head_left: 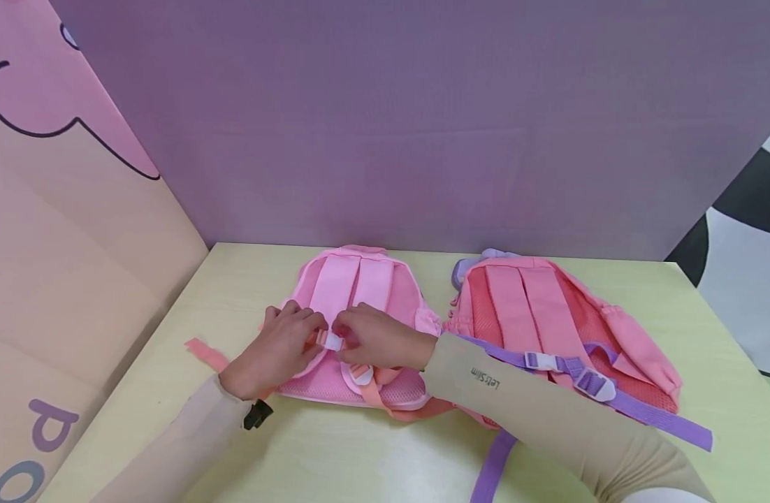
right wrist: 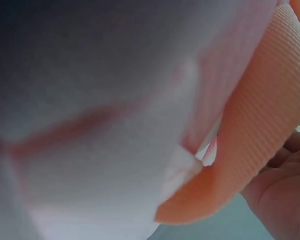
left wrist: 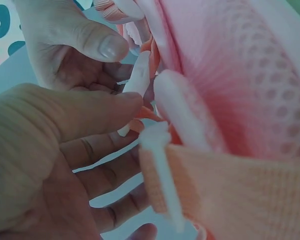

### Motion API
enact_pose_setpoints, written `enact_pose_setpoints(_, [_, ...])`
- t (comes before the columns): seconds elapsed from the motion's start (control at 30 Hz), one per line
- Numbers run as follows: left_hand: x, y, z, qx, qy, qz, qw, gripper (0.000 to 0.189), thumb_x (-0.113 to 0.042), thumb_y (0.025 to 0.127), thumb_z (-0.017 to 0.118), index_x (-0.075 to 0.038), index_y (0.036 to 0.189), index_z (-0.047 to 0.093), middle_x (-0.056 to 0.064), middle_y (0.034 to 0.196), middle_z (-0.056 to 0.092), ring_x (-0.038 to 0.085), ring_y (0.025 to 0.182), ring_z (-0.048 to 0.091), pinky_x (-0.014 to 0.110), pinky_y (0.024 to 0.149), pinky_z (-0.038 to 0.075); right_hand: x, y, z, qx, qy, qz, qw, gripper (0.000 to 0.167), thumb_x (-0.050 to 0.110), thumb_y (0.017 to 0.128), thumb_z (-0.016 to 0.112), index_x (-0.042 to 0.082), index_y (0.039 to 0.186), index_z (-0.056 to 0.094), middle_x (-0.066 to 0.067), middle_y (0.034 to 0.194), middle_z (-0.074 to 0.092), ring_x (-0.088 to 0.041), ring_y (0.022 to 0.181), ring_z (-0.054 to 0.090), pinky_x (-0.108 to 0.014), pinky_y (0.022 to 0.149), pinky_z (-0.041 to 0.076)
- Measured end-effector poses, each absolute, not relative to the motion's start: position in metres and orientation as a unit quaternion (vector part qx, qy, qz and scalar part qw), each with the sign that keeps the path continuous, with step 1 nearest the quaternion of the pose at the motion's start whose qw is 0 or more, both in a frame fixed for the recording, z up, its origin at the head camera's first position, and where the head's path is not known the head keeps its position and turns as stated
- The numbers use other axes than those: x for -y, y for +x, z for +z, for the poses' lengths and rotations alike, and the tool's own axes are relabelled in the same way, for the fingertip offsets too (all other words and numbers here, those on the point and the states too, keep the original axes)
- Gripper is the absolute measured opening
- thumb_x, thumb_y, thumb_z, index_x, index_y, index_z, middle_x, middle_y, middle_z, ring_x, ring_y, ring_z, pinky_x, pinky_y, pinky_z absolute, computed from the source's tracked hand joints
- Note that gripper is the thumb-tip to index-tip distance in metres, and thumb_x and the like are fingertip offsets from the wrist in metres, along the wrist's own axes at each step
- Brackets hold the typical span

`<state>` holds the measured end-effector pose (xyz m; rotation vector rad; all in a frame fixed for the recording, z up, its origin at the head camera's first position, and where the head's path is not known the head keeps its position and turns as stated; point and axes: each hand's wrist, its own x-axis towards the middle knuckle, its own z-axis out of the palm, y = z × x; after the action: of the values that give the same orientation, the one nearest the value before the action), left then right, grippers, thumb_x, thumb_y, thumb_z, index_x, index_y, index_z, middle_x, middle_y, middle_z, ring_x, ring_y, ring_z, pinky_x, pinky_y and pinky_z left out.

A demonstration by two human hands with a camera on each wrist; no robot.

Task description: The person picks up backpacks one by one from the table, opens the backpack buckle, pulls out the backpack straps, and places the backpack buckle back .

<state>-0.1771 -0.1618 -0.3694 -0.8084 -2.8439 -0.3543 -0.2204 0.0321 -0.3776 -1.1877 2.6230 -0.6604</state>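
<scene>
A pink backpack point(head_left: 407, 297) lies on the table with its shoulder straps facing up. Across them sits a white plastic buckle point(head_left: 332, 341) on orange webbing. My left hand point(head_left: 284, 346) pinches the buckle's left side, and my right hand point(head_left: 379, 337) grips its right side. Up close in the left wrist view, the left thumb lies on the white buckle point(left wrist: 139, 75), with the right hand point(left wrist: 70, 45) just beyond. An orange strap point(right wrist: 260, 120) hides most of a hand point(right wrist: 285, 190) in the right wrist view; the buckle is hidden there.
Right of the pink backpack lies a coral backpack point(head_left: 504, 307) with purple webbing point(head_left: 662, 417) and white buckles. A loose orange strap end point(head_left: 205, 354) lies to the left. A purple panel point(head_left: 385, 140) stands behind the table point(head_left: 335, 454).
</scene>
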Motion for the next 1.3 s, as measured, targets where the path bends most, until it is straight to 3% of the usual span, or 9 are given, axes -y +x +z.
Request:
enact_pose_setpoints(0.33, [0.161, -0.178, -0.36, 0.947, -0.282, -0.12, 0.096, 0.022, -0.013, 0.078, 0.077, -0.013, 0.096, 0.063, -0.006, 0.082, 0.057, 0.017, 0.083, 0.044, 0.041, 0.074, 0.03, -0.03, -0.22, -0.367, -0.886, -0.376, -0.242, 0.12, 0.022, 0.022, 0.083, 0.074, 0.016, 0.098, 0.058, 0.004, 0.075, 0.053, -0.01, 0.071, 0.051, -0.022, 0.061, 0.044])
enact_pose_setpoints(0.77, [0.163, -0.18, -0.357, 0.948, -0.271, -0.142, 0.086, 0.029, -0.015, 0.078, 0.078, -0.014, 0.103, 0.064, -0.003, 0.087, 0.06, 0.017, 0.086, 0.046, 0.042, 0.075, 0.029, -0.023, -0.216, -0.36, -0.903, -0.355, -0.234, 0.065, 0.019, 0.024, 0.082, 0.074, 0.016, 0.092, 0.06, 0.007, 0.071, 0.054, -0.011, 0.069, 0.051, -0.023, 0.063, 0.044])
enact_pose_setpoints(1.3, [0.169, -0.183, -0.353, 0.957, -0.244, -0.149, 0.056, 0.026, -0.015, 0.076, 0.08, -0.011, 0.099, 0.068, -0.001, 0.09, 0.062, 0.019, 0.089, 0.047, 0.041, 0.074, 0.028, -0.025, -0.215, -0.357, -0.894, -0.363, -0.257, 0.058, 0.017, 0.022, 0.083, 0.074, 0.016, 0.094, 0.063, 0.007, 0.069, 0.054, -0.01, 0.067, 0.05, -0.022, 0.064, 0.044])
